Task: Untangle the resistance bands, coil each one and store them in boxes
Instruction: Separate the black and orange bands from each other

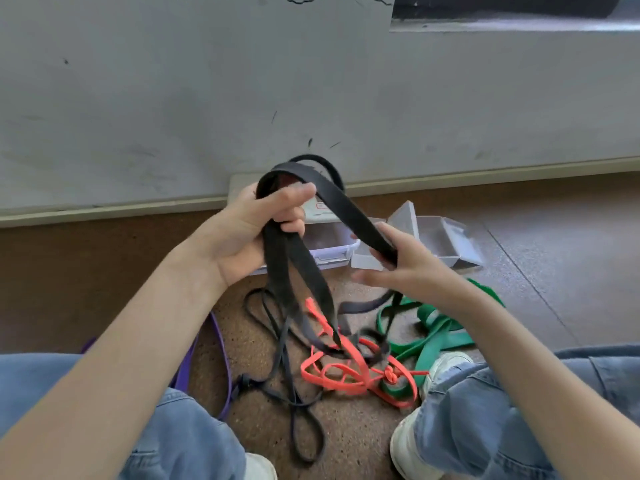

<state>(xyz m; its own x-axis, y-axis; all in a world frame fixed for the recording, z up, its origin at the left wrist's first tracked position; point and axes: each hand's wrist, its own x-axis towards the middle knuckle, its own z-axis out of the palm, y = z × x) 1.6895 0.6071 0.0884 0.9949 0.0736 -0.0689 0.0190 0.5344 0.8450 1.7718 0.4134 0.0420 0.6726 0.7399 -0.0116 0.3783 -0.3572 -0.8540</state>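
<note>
A wide black band [349, 216] is looped up over my left hand [252, 230], which grips several of its strands. My right hand [401, 261] pinches the same band lower down, to the right. Its ends hang into a tangle on the floor with an orange band [349, 372], a green band [436, 341] and a thin dark band [287, 393]. A purple band [225, 362] lies under my left forearm. Behind my hands stand an open clear box with a white lid [332, 251] and a second clear box [433, 244].
I sit on a brown speckled floor [346, 441] facing a grey wall [207, 98] with a pale skirting strip. My knees in blue jeans and white shoes [415, 445] flank the tangle. Smoother floor lies to the right.
</note>
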